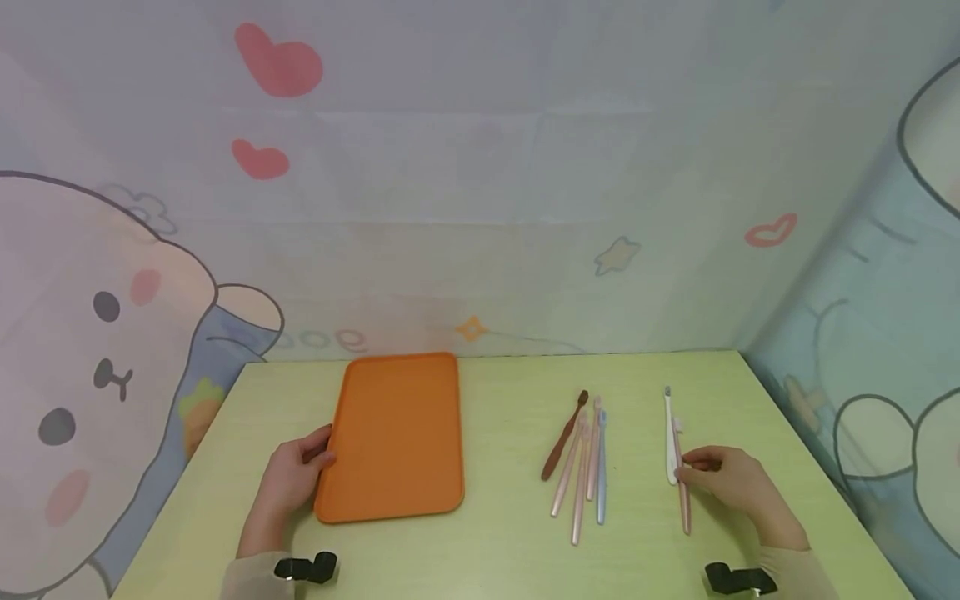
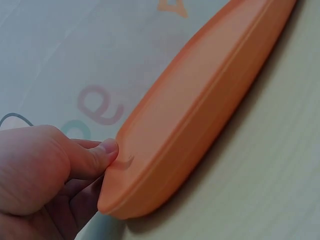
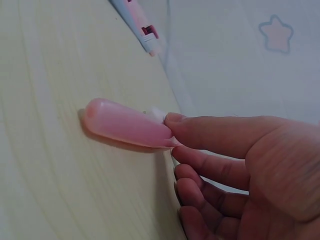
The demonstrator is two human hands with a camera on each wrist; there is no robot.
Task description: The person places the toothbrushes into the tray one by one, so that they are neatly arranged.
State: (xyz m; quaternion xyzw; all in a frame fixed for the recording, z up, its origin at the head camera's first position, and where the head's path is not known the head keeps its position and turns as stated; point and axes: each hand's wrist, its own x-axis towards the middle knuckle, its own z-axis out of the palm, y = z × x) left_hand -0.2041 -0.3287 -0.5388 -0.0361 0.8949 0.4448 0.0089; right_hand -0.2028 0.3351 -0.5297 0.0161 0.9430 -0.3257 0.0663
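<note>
An orange tray (image 1: 397, 433) lies on the left part of the table, slightly turned. My left hand (image 1: 291, 475) grips its left edge; in the left wrist view the thumb lies over the rim, and the fingers are partly hidden behind it. On the right, my right hand (image 1: 729, 483) pinches a pink toothbrush (image 1: 686, 512) between thumb and index finger. The handle end points toward me and lies on or just above the table; I cannot tell which. Close along its left side is a white toothbrush (image 1: 669, 425), bristle end away from me.
Between tray and right hand lies a loose bunch: a brown toothbrush (image 1: 562, 440), a blue toothbrush (image 1: 602, 479) and several pink toothbrushes (image 1: 579, 500), some overlapping. The pale yellow-green table (image 1: 510, 533) meets a printed cloth backdrop (image 1: 480, 167) at its far edge.
</note>
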